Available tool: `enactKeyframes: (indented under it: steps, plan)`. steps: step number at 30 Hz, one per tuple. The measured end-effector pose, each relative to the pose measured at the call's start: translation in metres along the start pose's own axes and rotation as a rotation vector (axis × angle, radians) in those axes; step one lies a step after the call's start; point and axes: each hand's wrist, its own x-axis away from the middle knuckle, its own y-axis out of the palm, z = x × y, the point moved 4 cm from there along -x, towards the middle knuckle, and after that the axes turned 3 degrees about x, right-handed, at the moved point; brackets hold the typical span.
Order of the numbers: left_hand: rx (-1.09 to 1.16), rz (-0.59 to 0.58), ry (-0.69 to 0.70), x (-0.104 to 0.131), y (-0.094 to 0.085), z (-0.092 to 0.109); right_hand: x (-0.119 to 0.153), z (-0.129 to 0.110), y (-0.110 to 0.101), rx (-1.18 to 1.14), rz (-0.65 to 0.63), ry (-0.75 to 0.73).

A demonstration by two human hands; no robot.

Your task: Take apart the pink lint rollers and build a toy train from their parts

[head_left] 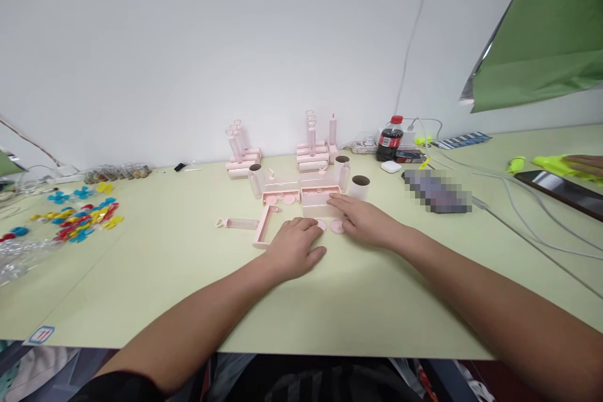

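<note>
My left hand lies low over the table, fingers stretched out, its fingertips at a small pink disc. Beside it, my right hand has its fingers extended. One fingertip touches the right end of a pink box with a pale front, and the lower fingers reach a second pink disc. Left of the box are a pink tray with round parts and an open pink frame. A transparent tube with a pink loop handle lies farther left.
Cylinders with dark insides, one being a white cylinder, stand around the box. Pink assembled pieces line the wall. A cola bottle, white cables and a tablet are right; colourful plastic pieces lie left.
</note>
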Motion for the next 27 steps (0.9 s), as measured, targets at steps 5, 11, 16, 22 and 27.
enactKeyframes:
  steps: [5,11,16,22,27]
  plan:
    - [-0.010,-0.036,0.008,-0.001,0.000,0.001,0.002,-0.006,-0.010,0.034,0.054,-0.015]
    - [-0.004,-0.034,0.012,0.000,0.003,0.006,0.008,-0.025,-0.020,0.003,-0.027,0.015]
    - [-0.015,-0.018,-0.006,-0.002,-0.012,0.009,0.010,-0.033,-0.010,-0.035,-0.131,-0.017]
    - [-0.057,0.051,-0.396,0.021,-0.080,-0.059,0.008,-0.032,-0.005,-0.148,-0.095,-0.074]
    - [-0.124,-0.209,-0.503,0.047,-0.082,-0.104,0.009,-0.043,-0.010,-0.270,0.026,-0.108]
